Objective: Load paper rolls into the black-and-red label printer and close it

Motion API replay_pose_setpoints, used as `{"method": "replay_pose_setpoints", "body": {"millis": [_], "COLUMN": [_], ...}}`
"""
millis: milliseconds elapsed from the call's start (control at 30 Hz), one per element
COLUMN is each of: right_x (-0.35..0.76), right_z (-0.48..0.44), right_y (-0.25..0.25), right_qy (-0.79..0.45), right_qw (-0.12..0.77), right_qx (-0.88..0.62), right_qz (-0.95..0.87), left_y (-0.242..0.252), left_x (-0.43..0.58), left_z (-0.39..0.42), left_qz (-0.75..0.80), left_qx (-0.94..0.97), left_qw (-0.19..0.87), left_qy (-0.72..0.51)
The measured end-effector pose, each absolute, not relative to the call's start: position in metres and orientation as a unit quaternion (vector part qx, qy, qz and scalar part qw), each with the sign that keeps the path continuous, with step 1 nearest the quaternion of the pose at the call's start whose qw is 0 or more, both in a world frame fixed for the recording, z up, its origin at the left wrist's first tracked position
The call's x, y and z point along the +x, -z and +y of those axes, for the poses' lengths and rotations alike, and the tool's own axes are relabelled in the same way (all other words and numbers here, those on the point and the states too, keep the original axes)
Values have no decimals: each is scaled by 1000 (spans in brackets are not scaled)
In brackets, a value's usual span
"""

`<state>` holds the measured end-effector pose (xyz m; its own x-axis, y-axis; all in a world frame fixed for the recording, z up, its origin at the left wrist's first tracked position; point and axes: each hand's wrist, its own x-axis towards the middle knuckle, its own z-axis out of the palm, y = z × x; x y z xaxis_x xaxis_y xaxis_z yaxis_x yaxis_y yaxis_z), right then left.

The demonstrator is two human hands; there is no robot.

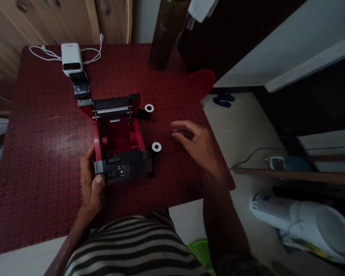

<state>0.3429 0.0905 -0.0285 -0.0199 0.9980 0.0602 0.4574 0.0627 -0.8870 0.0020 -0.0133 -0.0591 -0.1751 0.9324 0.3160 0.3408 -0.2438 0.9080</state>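
Red device on table, lid up, compartment open; panel lettering too small to read. Left hand clamped on its near-left corner; right hand beyond two rolls right of it, fingers parted.

- A red table with a dark diamond pattern.
- A white device with a black panel, near the table's far left corner; a white cable loops beside it.
- A tall dark-brown cylinder standing near the far edge.
- Wooden boards behind the table.
- Past the right edge, a rounded red seat and dark blue slippers on the floor.
- Lower right, a wooden bar and a white container.
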Motion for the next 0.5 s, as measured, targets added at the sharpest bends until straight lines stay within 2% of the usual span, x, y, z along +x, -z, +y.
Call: {"method": "replay_pose_setpoints", "body": {"millis": [167, 333, 500], "right_x": [295, 264, 293], "right_z": [161, 184, 156], "right_y": [48, 63, 29], "right_qy": [-353, -318, -333], "right_qw": [393, 394, 446], "right_qx": [-568, -585, -562], "right_qz": [-631, -633, -612], "left_y": [60, 57, 55], "left_x": [2, 1, 3], "left_z": [-14, -14, -14], "left_qz": [538, 536, 539], "left_qx": [584, 596, 598], "left_qw": [276, 275, 275], "left_qy": [-541, -531, -526]}}
